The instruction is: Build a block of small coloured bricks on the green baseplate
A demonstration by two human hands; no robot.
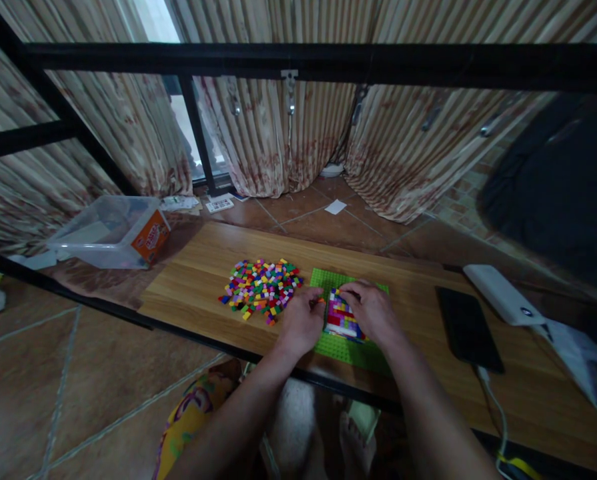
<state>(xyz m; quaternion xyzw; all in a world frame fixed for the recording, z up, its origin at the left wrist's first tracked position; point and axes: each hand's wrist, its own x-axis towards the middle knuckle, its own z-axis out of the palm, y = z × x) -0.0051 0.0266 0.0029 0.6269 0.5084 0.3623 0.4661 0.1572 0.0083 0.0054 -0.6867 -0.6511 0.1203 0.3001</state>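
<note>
A green studded baseplate [351, 357] lies on the wooden table, partly covered by my hands. On it sits a block of multicoloured toy bricks [341, 313], with a white strip along its near side. Over the plate's left edge is my left hand [299, 321], thumb and fingers closed round a small reddish-orange toy brick. My right hand [372, 310] reaches in from the right, its fingertips pinched together at the far edge of the brick block. Whatever those fingertips hold is too small to make out. Just left of my left hand is a pile of loose toy bricks [263, 287].
A black phone [468, 327] with a white cable and a white power bank [501, 293] lie on the right of the wooden table [188, 280]. A clear plastic bin [113, 230] stands beyond the left end. A black metal bar [328, 63] crosses before curtains.
</note>
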